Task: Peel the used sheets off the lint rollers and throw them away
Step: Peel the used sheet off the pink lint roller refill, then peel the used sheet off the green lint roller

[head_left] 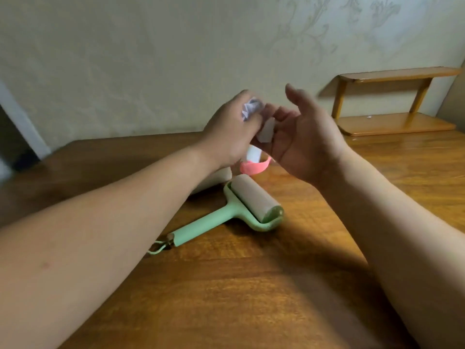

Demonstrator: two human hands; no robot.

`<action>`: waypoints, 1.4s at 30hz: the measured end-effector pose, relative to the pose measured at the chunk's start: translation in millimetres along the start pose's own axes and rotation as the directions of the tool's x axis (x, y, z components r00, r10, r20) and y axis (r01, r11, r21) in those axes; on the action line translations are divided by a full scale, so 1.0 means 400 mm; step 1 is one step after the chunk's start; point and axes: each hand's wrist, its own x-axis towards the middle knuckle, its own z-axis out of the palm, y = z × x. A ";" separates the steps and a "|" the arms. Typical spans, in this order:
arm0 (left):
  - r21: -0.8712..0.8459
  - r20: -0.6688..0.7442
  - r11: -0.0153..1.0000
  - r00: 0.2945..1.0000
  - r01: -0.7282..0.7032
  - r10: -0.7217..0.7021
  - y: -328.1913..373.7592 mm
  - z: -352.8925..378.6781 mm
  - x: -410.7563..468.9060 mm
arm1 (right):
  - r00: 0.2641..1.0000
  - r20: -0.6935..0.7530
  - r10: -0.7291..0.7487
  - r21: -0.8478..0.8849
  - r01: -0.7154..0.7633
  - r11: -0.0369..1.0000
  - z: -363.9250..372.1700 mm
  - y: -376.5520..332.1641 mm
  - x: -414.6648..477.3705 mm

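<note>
My left hand [232, 127] is closed around a crumpled white sheet [250, 108], held above the table. A strip of the same sheet [266, 131] hangs between both hands and touches the fingers of my right hand [305, 136], which is spread with its palm facing left. Below the hands lies a pink lint roller [253, 165], mostly hidden by them. A green lint roller [251, 205] rests on the wooden table [251, 285], its handle pointing to the lower left. A third white roller [216, 178] shows partly behind my left forearm.
A small two-tier wooden shelf [392, 122] stands on the table at the back right against the wall. The table's back edge runs close behind the hands. A dark gap beside a white frame [15, 127] shows at the far left.
</note>
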 end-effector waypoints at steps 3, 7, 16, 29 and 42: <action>0.011 -0.055 0.998 0.997 0.055 -0.055 -0.037 -0.065 -0.078 | 0.988 0.123 0.096 -0.190 -0.072 0.979 0.036 0.018 -0.016; 0.176 0.052 0.984 0.999 -0.026 0.017 -0.092 -0.140 -0.186 | 0.978 0.153 0.142 -0.539 -0.038 0.842 0.055 0.055 -0.029; -0.028 -0.499 0.968 0.836 0.249 -0.230 -0.194 -0.307 -0.255 | 0.982 0.030 -0.187 -0.558 0.171 0.812 0.016 0.028 -0.001; -0.113 -0.064 0.946 0.947 0.305 -0.314 -0.229 -0.273 -0.269 | 0.995 -0.093 0.024 -0.995 -0.092 -0.044 0.015 0.051 -0.016; 0.048 0.133 0.964 0.955 0.261 -0.265 -0.172 -0.211 -0.298 | 0.968 -0.156 0.197 -0.979 -0.126 -0.157 0.018 0.058 -0.020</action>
